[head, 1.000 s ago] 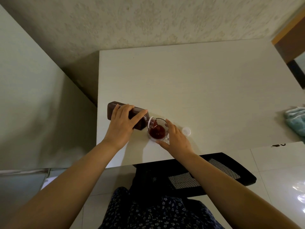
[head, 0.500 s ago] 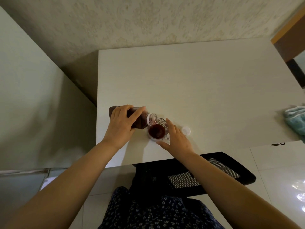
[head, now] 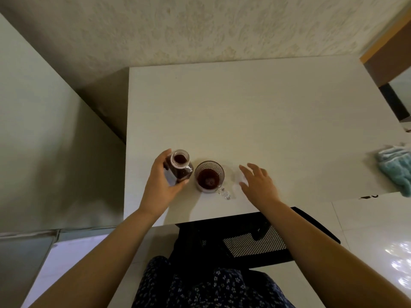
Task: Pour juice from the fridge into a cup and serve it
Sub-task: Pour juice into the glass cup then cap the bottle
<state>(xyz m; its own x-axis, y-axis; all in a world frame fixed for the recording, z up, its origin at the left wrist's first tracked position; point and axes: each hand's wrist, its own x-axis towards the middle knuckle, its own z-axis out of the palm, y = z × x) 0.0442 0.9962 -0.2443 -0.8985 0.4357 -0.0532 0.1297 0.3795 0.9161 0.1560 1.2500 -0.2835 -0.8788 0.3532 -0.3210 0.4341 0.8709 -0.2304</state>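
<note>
A bottle of dark red juice [head: 179, 166] stands upright and uncapped near the table's front left edge, with my left hand [head: 159, 185] wrapped around it. Just to its right sits a clear glass cup [head: 209, 176] with a handle, holding dark red juice. My right hand [head: 259, 183] hovers to the right of the cup with fingers spread, holding nothing. A small white bottle cap [head: 242, 179] lies on the table, partly hidden under those fingers.
The white table [head: 255, 112] stands against a patterned wall. A light blue cloth [head: 394, 167] lies at its right edge. A black mesh chair [head: 255, 238] is tucked under the front edge, close to my legs.
My left hand has tipped the bottle back from pouring to upright, left of the cup. My right hand has let go of the cup and moved right, over the cap.
</note>
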